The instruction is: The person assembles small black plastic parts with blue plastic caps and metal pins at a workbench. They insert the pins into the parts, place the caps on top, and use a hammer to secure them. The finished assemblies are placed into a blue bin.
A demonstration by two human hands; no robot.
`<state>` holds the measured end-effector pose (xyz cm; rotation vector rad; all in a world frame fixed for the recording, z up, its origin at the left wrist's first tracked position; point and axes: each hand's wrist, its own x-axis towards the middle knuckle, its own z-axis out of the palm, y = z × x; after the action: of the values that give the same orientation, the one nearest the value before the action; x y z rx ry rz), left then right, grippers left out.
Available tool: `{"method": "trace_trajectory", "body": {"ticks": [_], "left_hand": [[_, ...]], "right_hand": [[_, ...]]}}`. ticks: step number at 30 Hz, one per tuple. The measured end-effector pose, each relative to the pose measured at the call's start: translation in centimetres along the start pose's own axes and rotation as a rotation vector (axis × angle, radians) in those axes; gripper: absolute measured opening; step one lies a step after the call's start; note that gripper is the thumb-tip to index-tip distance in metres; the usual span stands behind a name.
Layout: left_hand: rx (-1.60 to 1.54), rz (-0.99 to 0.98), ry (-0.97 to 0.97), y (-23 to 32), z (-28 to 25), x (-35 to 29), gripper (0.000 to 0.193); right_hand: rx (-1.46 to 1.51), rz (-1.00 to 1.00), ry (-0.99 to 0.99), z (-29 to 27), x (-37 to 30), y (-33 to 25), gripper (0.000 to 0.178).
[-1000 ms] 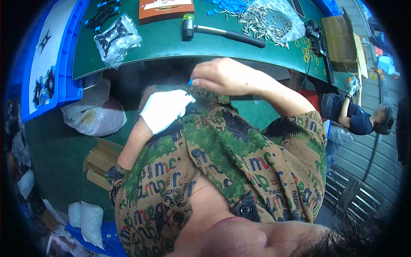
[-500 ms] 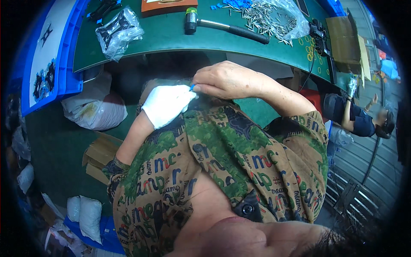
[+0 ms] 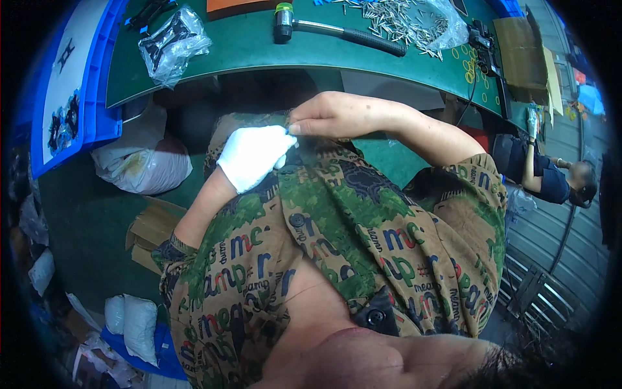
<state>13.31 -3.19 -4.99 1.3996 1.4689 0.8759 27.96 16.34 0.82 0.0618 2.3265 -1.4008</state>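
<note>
White-gloved, the left hand [image 3: 249, 155] is curled, its fingertips meeting those of the bare right hand [image 3: 327, 117]. Pinched by the right thumb and forefinger is a small blue piece [image 3: 289, 130], mostly hidden; whether the left fingers also grip it I cannot tell. It is off the surface [image 3: 259, 55], held over the wearer's lap, just out from the middle of the near edge.

On the surface, a hammer [image 3: 317, 28] with a dark grip lies beyond the hands, its head toward the left. Past the end of its grip, silvery metal pins [image 3: 392, 26] spread in a loose heap, partly against a clear plastic bag [image 3: 451, 31]. Yellow rings [image 3: 469, 68] are scattered toward the right edge, near a cardboard box [image 3: 520, 58]. By the near left corner rests a clear wrapped packet [image 3: 172, 45] of black parts, and an orange block [image 3: 243, 5] sits farther back, cut off by the picture's top. Outside the left edge stands a blue tray [image 3: 97, 91] with more black parts in it.
</note>
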Motion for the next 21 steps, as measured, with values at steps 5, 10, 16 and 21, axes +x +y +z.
{"method": "trace_trajectory", "body": {"ticks": [5, 10, 16, 21], "left_hand": [[0.007, -0.086, -0.074, 0.2, -0.3, 0.3, 0.027], [-0.011, -0.026, -0.027, 0.6, -0.1, 0.2, 0.03], [0.096, 0.144, 0.003, 0.5, -0.2, 0.3, 0.03], [0.202, 0.16, -0.029, 1.3, -0.4, 0.4, 0.031]], "right_hand": [[-0.382, -0.084, 0.073, 0.4, -0.3, -1.4, 0.03], [-0.007, 0.037, -0.065, -0.9, 0.3, 0.5, 0.034], [-0.306, -0.09, 0.162, -0.7, -1.1, 0.4, 0.034], [-0.303, -0.082, 0.077, -0.5, -1.1, -0.8, 0.032]]}}
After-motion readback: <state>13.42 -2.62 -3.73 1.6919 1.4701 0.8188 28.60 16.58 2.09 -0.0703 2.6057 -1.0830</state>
